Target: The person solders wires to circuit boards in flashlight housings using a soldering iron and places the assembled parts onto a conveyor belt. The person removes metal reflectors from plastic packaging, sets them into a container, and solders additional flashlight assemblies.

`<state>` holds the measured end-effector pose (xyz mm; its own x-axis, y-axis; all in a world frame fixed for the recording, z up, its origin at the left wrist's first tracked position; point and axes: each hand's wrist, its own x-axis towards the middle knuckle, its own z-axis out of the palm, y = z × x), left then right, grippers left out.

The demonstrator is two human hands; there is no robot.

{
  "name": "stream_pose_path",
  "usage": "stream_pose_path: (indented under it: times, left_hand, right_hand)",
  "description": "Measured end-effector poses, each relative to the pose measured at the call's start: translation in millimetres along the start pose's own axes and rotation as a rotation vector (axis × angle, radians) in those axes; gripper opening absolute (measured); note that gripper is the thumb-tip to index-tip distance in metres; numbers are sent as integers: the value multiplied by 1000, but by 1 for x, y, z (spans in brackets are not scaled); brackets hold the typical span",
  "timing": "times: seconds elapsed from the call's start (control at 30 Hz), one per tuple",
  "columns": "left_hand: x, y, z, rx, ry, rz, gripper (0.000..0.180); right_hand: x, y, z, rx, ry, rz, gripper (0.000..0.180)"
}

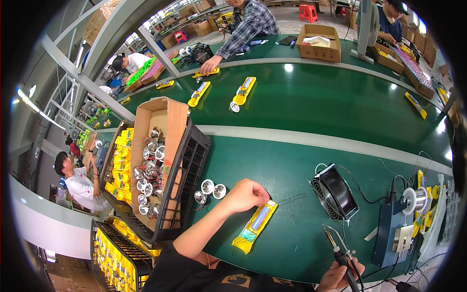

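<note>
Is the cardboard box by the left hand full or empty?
Partly full. The tilted cardboard box holds shiny reflector cups in its lower part; bare cardboard shows above them.

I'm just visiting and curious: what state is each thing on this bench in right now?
left hand: closed, resting on the top end of the yellow housing
yellow housing: lying flat, open side up
right hand: gripping the soldering iron
soldering iron: tip up, clear of the table
small fan: tilted; spinning cannot be told
cardboard box: open, holding shiny reflectors
</note>
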<state>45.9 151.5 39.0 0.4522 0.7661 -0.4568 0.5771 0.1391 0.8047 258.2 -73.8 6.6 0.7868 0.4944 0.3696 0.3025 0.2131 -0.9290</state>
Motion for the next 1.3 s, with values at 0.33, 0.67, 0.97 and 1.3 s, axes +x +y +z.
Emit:
stream_pose_path:
  times: [0.33,0.67,0.97,1.3]
  left_hand:
    - [3,-1,1,31,-45,-1,13]
    - [2,-2,5,94,13,6,15]
    - [12,12,6,433,94,74,28]
    - [-3,-4,7,219,74,157,33]
  right_hand:
    - [-3,2,-2,31,13,27,45]
    - [-3,1,-3,-13,-1,11,45]
    - [-2,2,-3,-32,-3,9,46]
    - [0,-9,4,-85,104,-66,39]
